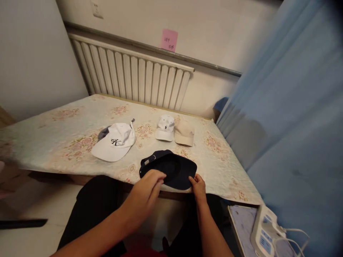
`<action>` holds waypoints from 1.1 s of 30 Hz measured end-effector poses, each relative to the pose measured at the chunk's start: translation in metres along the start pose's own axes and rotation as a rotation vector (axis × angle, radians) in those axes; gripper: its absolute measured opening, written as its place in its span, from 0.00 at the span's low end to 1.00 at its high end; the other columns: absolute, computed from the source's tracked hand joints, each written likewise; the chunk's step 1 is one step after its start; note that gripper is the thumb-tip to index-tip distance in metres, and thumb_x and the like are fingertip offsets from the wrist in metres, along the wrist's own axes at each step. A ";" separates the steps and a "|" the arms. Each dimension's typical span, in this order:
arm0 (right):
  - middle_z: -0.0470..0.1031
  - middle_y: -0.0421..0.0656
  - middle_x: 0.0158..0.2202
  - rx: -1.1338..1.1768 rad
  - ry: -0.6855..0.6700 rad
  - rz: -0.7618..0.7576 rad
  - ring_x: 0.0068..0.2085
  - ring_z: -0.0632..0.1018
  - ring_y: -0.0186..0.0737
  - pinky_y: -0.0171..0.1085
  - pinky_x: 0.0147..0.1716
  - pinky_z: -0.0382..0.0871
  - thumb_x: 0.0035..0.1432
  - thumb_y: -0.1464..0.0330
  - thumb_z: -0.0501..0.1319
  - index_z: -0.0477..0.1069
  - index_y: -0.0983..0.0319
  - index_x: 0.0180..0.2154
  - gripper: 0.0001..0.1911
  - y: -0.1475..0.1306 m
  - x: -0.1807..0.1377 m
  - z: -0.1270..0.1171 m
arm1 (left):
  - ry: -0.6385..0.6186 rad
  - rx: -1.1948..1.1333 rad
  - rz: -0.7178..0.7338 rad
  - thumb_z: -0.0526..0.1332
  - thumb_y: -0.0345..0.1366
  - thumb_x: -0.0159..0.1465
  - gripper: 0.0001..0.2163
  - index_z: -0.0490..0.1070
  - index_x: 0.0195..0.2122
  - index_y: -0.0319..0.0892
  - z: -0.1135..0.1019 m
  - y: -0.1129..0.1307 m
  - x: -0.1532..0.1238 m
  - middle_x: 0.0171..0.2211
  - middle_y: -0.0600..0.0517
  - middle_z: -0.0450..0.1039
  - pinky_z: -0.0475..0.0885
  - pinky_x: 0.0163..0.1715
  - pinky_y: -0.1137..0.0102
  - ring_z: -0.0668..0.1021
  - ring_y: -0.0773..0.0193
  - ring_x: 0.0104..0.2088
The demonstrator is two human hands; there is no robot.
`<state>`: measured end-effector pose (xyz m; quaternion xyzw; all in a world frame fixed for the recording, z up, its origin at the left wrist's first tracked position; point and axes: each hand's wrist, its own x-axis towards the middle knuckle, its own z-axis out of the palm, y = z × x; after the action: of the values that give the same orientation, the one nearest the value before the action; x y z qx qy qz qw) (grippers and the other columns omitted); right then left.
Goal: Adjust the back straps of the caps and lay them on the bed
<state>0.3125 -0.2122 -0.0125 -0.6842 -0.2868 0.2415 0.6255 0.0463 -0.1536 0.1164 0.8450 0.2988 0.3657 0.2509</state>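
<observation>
A dark baseball cap [182, 170] is held at the near edge of the bed, its inside turned toward me and its strap and buckle at the upper left. My right hand [197, 187] pinches the brim at its right side. On the near left side of the cap is my left hand [150, 185], fingers closed together at its edge; part of their hold is hidden. To the left lies a white cap [124, 135] with black "CK" lettering, partly over a grey one [103, 134]. Beyond the dark cap, a white cap [165, 125] and a beige cap [184, 132] sit side by side.
A floral sheet [222, 171] covers the bed, with a radiator [134, 75] along the wall behind it. Blue curtain [289, 117] hangs on the right. A power strip [265, 233] with white cables rests on a small surface at the lower right.
</observation>
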 end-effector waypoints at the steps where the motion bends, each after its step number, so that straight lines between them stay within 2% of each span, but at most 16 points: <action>1: 0.72 0.38 0.22 0.019 -0.007 0.005 0.26 0.73 0.39 0.36 0.27 0.66 0.42 0.57 0.64 0.68 0.61 0.28 0.15 -0.001 -0.001 0.001 | -0.051 0.028 0.008 0.52 0.34 0.66 0.12 0.68 0.49 0.42 0.009 -0.010 0.003 0.49 0.46 0.70 0.70 0.49 0.61 0.73 0.61 0.47; 5: 0.74 0.40 0.24 0.063 -0.007 0.008 0.28 0.75 0.42 0.38 0.29 0.68 0.43 0.57 0.63 0.68 0.61 0.29 0.15 -0.007 -0.005 0.006 | -0.270 0.257 -0.043 0.46 0.25 0.62 0.19 0.66 0.53 0.32 0.059 -0.069 0.019 0.56 0.38 0.64 0.63 0.57 0.60 0.66 0.56 0.58; 7: 0.73 0.39 0.24 0.058 0.007 -0.008 0.28 0.74 0.41 0.38 0.29 0.68 0.45 0.57 0.63 0.68 0.61 0.30 0.15 -0.014 -0.006 0.008 | -0.311 0.345 -0.077 0.46 0.25 0.61 0.21 0.64 0.55 0.32 0.082 -0.097 0.025 0.58 0.38 0.62 0.61 0.59 0.60 0.62 0.55 0.60; 9: 0.72 0.38 0.24 0.043 0.018 -0.032 0.29 0.73 0.40 0.37 0.29 0.67 0.45 0.58 0.63 0.68 0.61 0.30 0.14 -0.028 -0.007 0.011 | -0.307 0.399 -0.089 0.47 0.27 0.62 0.20 0.64 0.55 0.34 0.098 -0.114 0.029 0.59 0.39 0.61 0.57 0.60 0.57 0.61 0.54 0.62; 12: 0.71 0.38 0.25 -0.013 0.022 -0.094 0.29 0.72 0.39 0.36 0.29 0.66 0.46 0.59 0.64 0.69 0.61 0.31 0.13 -0.059 -0.005 0.017 | -0.248 0.441 -0.098 0.48 0.32 0.64 0.20 0.62 0.57 0.36 0.108 -0.121 0.035 0.60 0.41 0.59 0.54 0.61 0.56 0.59 0.54 0.62; 15: 0.71 0.39 0.26 -0.161 0.049 -0.236 0.29 0.71 0.39 0.36 0.30 0.64 0.50 0.60 0.62 0.70 0.61 0.32 0.12 -0.096 -0.005 0.031 | -0.193 0.450 -0.127 0.47 0.34 0.65 0.20 0.60 0.58 0.36 0.112 -0.114 0.043 0.61 0.42 0.59 0.53 0.61 0.57 0.59 0.55 0.62; 18: 0.71 0.41 0.27 -0.193 0.099 -0.291 0.30 0.71 0.39 0.36 0.31 0.65 0.50 0.59 0.61 0.70 0.62 0.30 0.12 -0.114 -0.006 0.050 | -0.184 0.449 -0.168 0.49 0.37 0.65 0.20 0.61 0.57 0.36 0.116 -0.110 0.051 0.61 0.40 0.58 0.51 0.62 0.57 0.58 0.54 0.62; 21: 0.73 0.42 0.29 -0.144 0.106 -0.250 0.32 0.73 0.41 0.37 0.33 0.67 0.49 0.59 0.62 0.70 0.62 0.31 0.13 -0.101 -0.010 0.067 | -0.201 0.447 -0.191 0.50 0.41 0.65 0.21 0.62 0.56 0.36 0.120 -0.111 0.051 0.59 0.40 0.61 0.49 0.62 0.56 0.59 0.52 0.61; 25: 0.77 0.49 0.40 -0.142 0.144 -0.129 0.41 0.76 0.48 0.42 0.41 0.69 0.44 0.58 0.65 0.72 0.65 0.41 0.23 -0.053 -0.020 0.080 | -0.178 0.432 -0.165 0.49 0.44 0.66 0.23 0.60 0.58 0.38 0.122 -0.115 0.046 0.58 0.43 0.62 0.48 0.62 0.56 0.59 0.53 0.61; 27: 0.78 0.52 0.39 -0.153 0.135 -0.059 0.42 0.77 0.51 0.44 0.41 0.70 0.42 0.57 0.65 0.74 0.67 0.41 0.26 -0.030 -0.024 0.085 | -0.166 0.425 -0.157 0.48 0.44 0.66 0.23 0.60 0.58 0.39 0.122 -0.116 0.045 0.60 0.43 0.60 0.47 0.62 0.57 0.57 0.53 0.62; 29: 0.79 0.53 0.37 -0.221 0.101 -0.047 0.41 0.78 0.53 0.44 0.40 0.71 0.43 0.56 0.64 0.76 0.68 0.38 0.25 -0.014 -0.026 0.089 | -0.162 0.424 -0.159 0.48 0.44 0.66 0.23 0.60 0.58 0.38 0.123 -0.117 0.044 0.60 0.43 0.59 0.47 0.62 0.57 0.56 0.53 0.63; 33: 0.79 0.53 0.35 -0.376 0.074 -0.059 0.39 0.78 0.54 0.45 0.38 0.70 0.46 0.55 0.62 0.78 0.65 0.35 0.21 -0.006 -0.019 0.101 | -0.139 0.424 -0.151 0.48 0.44 0.66 0.23 0.60 0.59 0.38 0.123 -0.116 0.044 0.61 0.42 0.57 0.47 0.62 0.56 0.55 0.53 0.63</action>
<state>0.2286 -0.1524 -0.0168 -0.7887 -0.3235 0.1400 0.5037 0.1280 -0.0675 -0.0122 0.8772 0.4133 0.2160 0.1145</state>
